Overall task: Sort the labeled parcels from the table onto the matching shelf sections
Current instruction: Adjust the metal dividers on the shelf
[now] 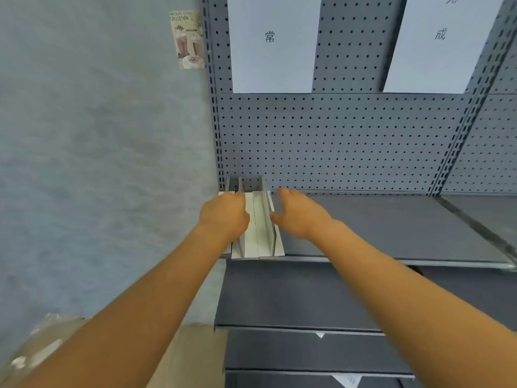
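- At lower left of the frame, a cardboard box [179, 357] is showing behind the person's forearm; no desk is appearing in view.
- Left of centre, the left hand [223, 217] is resting on the white dividers [258, 228] at the left end of the shelf [391, 228], its grip curling over them; whether it is truly clasping one cannot be told.
- Just right of the dividers, the right hand [299, 214] is hovering with its grip spread, holding nothing.
- Across the upper frame, paper section labels [272, 43] are hanging on the pegboard [349, 141].
- No parcel is showing anywhere on the shelf, so sorting is likely only beginning, or pausing between parcels.
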Motion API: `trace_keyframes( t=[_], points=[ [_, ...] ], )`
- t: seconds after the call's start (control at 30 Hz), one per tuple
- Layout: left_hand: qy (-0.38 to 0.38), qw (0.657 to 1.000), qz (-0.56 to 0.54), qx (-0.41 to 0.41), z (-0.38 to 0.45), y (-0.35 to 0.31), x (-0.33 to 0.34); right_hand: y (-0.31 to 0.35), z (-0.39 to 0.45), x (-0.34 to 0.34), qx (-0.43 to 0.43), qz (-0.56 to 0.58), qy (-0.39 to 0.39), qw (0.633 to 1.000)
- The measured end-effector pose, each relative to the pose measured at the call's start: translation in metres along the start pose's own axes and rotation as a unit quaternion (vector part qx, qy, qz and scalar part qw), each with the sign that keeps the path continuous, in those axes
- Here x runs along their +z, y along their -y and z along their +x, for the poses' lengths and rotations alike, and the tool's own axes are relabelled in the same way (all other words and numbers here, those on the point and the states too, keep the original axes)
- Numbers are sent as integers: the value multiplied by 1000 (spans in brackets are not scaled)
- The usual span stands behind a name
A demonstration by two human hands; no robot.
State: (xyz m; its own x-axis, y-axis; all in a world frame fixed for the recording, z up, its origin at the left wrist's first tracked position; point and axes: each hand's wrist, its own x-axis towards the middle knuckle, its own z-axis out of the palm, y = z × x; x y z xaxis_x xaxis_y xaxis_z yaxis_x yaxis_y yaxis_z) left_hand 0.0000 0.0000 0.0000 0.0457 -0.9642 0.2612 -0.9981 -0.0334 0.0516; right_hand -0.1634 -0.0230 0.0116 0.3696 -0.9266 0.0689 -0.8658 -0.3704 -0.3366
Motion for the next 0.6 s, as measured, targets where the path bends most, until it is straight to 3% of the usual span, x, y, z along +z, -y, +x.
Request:
trace_keyframes(
  t=[0.2,0.6],
  points=[
    [39,996,-64,-55,21,2,21,5,35,33,85,50,89,991],
    [87,986,-77,-120,39,-13,53,-1,61,65,160,92,135,974]
  ],
)
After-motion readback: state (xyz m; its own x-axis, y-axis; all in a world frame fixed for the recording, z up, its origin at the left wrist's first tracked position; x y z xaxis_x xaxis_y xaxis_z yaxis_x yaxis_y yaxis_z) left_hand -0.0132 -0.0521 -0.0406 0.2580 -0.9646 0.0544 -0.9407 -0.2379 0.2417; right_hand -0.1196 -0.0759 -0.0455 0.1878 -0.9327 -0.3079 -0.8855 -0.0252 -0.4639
